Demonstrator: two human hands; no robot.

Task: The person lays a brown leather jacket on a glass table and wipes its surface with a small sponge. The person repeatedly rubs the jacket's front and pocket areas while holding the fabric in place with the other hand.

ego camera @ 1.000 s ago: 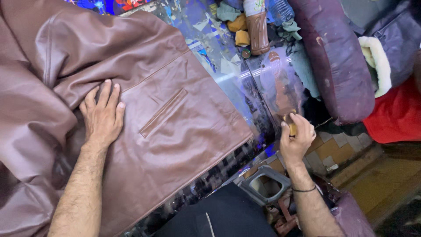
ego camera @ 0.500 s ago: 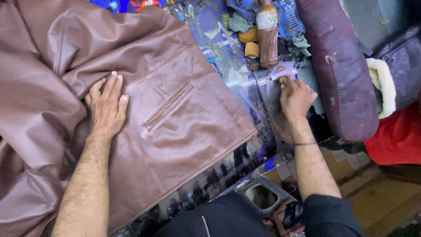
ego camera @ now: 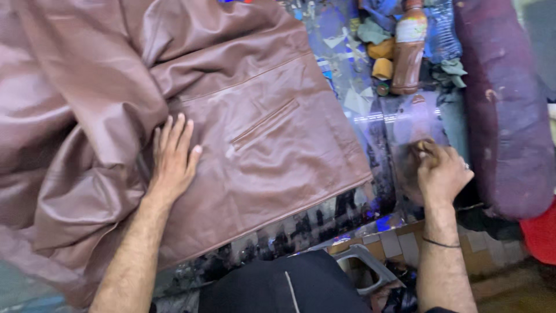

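Left hand: our left hand [ego camera: 174,156] lies flat and palm down on the brown leather jacket [ego camera: 191,116], fingers spread and released, gripping nothing.
Right hand: our right hand [ego camera: 441,173] is curled into a loose fist, knuckles up, pressed to a clear glossy sheet [ego camera: 414,122] on the table. A small tan piece shows at the fingertips [ego camera: 421,149]; we cannot tell what it is or how firmly it is gripped.
Jacket: it covers the left and middle of the table, rumpled in thick folds at the left, smoothed flat around a slit pocket [ego camera: 264,122] just to the right of our left hand.
Table: its bright, busy blue surface [ego camera: 347,64] shows between the jacket edge and our right hand.
Bottle: a brown bottle [ego camera: 407,49] stands at the far edge, well beyond our right hand.
Near the bottle: small tan sponges [ego camera: 382,66] and greenish rags [ego camera: 370,32] lie just beside it.
Right side: a dark purple cushion [ego camera: 504,116] runs along the table's edge, close to our right hand.
Wrist: a thin black band [ego camera: 440,243] circles our right wrist.
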